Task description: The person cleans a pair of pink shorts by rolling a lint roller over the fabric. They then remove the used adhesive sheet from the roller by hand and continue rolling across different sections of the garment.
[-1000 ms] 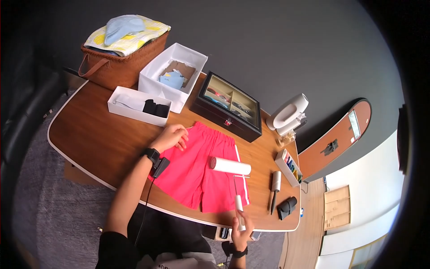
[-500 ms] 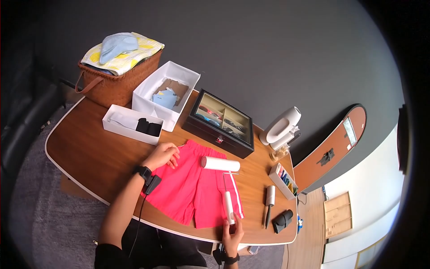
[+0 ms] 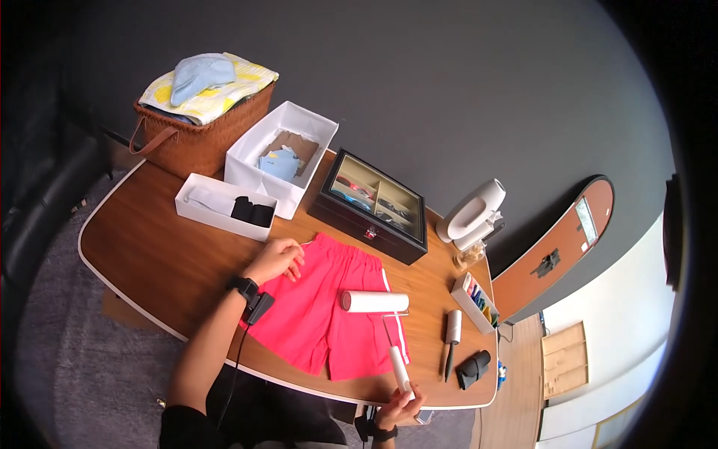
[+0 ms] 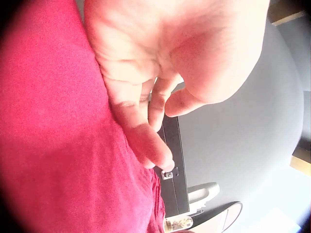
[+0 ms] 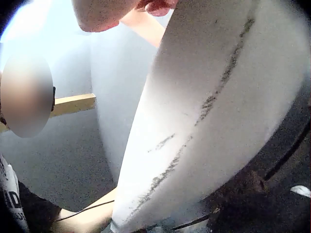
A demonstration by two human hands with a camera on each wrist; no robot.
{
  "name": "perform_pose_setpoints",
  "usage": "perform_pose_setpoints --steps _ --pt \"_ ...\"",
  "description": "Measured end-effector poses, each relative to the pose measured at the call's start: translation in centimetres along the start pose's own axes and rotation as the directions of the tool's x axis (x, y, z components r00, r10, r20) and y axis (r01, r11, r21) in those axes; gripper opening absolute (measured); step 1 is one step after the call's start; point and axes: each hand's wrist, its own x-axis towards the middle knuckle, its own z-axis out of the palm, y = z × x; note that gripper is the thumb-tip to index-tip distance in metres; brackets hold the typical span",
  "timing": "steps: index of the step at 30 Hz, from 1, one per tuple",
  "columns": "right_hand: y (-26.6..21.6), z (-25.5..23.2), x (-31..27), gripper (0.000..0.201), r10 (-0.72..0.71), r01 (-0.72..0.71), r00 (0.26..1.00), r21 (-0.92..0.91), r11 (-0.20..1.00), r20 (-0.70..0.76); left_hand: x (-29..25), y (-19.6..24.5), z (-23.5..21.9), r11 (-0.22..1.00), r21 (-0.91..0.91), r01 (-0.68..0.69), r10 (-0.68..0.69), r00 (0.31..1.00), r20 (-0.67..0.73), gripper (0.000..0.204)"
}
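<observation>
Bright pink shorts (image 3: 314, 314) with a white side stripe lie spread on the wooden table. At their waistband's left side rests my left hand (image 3: 277, 260), fingers loosely bent. In the left wrist view those fingers (image 4: 146, 141) lie along the pink cloth and grip nothing. My right hand (image 3: 402, 408) holds the white handle of a large lint roller (image 3: 376, 301) at the table's near edge. Its white cylinder overlaps the right leg of the shorts. In the right wrist view only part of the right hand (image 5: 104, 14) shows at the top; the roller is out of sight there.
A smaller lint roller (image 3: 453, 329) and a black pouch (image 3: 473, 369) lie at right, near a narrow box (image 3: 474, 305). Behind are a glass-lidded case (image 3: 366, 217), a white steamer-like device (image 3: 473, 209), white boxes (image 3: 217, 218) and a wicker basket (image 3: 206, 138).
The roller moved up over the shorts, then back toward the near edge with my right hand. My left hand stays at the waistband. The head view has shifted.
</observation>
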Motion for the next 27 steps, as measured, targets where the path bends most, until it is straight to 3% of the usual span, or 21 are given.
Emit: perform_pose_setpoints --steps 4,6,8,14,16,17,20,22,24,26,27 --pt "-0.7 -0.2 0.2 0.023 0.032 -0.027 0.998 -0.089 0.996 0.061 0.0 -0.2 -0.2 0.999 0.031 -0.013 0.012 1.000 0.018 0.022" --pt "-2.3 0.1 1.2 0.027 0.195 -0.151 0.945 -0.179 0.972 0.264 0.1 -0.2 -0.3 1.000 0.024 0.008 -0.009 1.000 0.015 0.022" --pt "-2.3 0.9 2.4 0.032 0.247 -0.123 0.872 -0.299 0.946 0.422 0.1 -0.3 0.0 0.999 0.029 0.017 -0.018 1.000 0.013 0.022" --pt "-2.2 1.3 2.2 0.031 0.312 -0.180 0.862 -0.335 0.925 0.400 -0.1 -0.1 -0.2 1.000 0.011 0.004 -0.004 1.000 0.006 0.022" --pt "-1.3 0.2 1.0 0.030 0.202 -0.142 0.942 -0.227 0.964 0.267 0.0 -0.3 -0.2 0.999 0.028 -0.019 0.018 1.000 0.016 0.022" --pt "-0.7 0.0 0.7 0.030 0.207 -0.147 0.943 -0.234 0.961 0.260 0.1 -0.3 -0.1 1.000 0.028 -0.013 0.013 1.000 0.025 0.022" --pt "0.8 -0.6 0.0 0.038 -0.125 0.125 0.992 -0.018 0.992 0.013 0.2 -0.4 -0.1 0.999 0.032 0.001 -0.001 1.000 -0.002 0.022" --pt "0.5 -1.5 -0.5 0.042 -0.060 0.060 0.998 -0.072 0.996 0.008 0.2 -0.4 -0.1 0.999 0.048 -0.003 0.003 1.000 -0.001 0.022" --pt "-0.7 -0.6 -0.3 0.040 0.070 -0.071 0.995 0.007 0.997 0.076 0.3 -0.5 -0.1 0.999 0.036 0.003 -0.003 1.000 0.002 0.022" --pt "0.0 -0.9 -0.2 0.039 0.018 -0.013 0.997 -0.071 0.997 0.069 0.2 -0.4 -0.1 0.999 0.033 0.004 -0.004 1.000 -0.003 0.021" --pt "0.2 -1.1 -0.1 0.039 0.042 -0.026 0.989 -0.112 0.993 0.140 0.0 -0.2 -0.1 0.999 0.040 0.001 -0.001 1.000 -0.004 0.021"
